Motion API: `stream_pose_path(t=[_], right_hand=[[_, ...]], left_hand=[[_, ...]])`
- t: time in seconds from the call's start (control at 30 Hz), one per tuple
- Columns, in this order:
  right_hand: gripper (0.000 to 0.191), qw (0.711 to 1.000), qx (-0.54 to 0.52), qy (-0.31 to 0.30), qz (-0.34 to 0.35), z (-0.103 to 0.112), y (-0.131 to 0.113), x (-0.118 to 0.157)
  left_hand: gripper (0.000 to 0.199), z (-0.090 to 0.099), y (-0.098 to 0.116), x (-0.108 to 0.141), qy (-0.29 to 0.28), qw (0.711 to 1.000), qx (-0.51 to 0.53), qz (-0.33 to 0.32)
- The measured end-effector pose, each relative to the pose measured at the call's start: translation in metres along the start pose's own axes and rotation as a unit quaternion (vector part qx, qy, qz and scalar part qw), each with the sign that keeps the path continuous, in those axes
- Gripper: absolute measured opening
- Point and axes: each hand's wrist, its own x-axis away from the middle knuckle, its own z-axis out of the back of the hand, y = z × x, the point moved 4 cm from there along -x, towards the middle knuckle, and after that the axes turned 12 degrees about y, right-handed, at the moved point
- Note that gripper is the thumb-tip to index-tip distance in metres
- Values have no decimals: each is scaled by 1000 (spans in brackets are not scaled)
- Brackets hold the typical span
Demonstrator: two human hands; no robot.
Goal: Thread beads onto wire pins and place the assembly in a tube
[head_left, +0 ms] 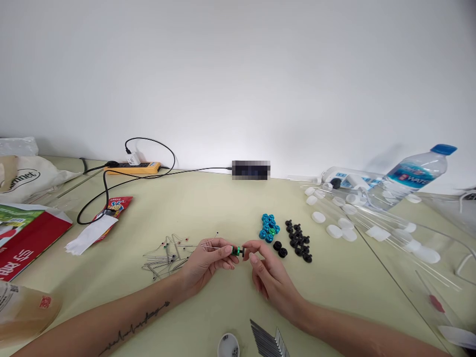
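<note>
Head view: left hand (208,260) grip clamped on green-black piece (235,251), held over the desk (208,203); right hand (273,277) fingertips at its black end, can't tell if that grip is closed; blue parts (265,233) and black parts (298,242) beyond right hand, metal pins (163,260) beside left

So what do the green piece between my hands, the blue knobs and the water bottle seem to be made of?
Green piece: probably metal, judging by its shiny coloured highlights. Blue knobs: likely metal too, glossy, though plastic is possible. Water bottle: clear plastic, with see-through walls.
</note>
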Motion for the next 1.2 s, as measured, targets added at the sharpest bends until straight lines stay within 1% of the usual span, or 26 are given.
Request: stream_pose_path(t=[0.23, 0.5, 0.8, 1.2], right_hand=[[31, 1000, 4, 0, -4, 1, 2, 0], [31, 1000, 8, -5, -5, 1, -1, 0], [32, 1000, 2, 0, 3, 2, 0, 0], [29, 1000, 6, -12, 11, 1, -2, 0]], left_hand=[[22, 0, 0, 0, -2, 1000, 2, 2], [22, -1, 1, 1, -3, 1000, 0, 7], [20, 0, 0, 0, -4, 1000, 1, 2], [19, 0, 0, 0, -9, 1000, 2, -4]])
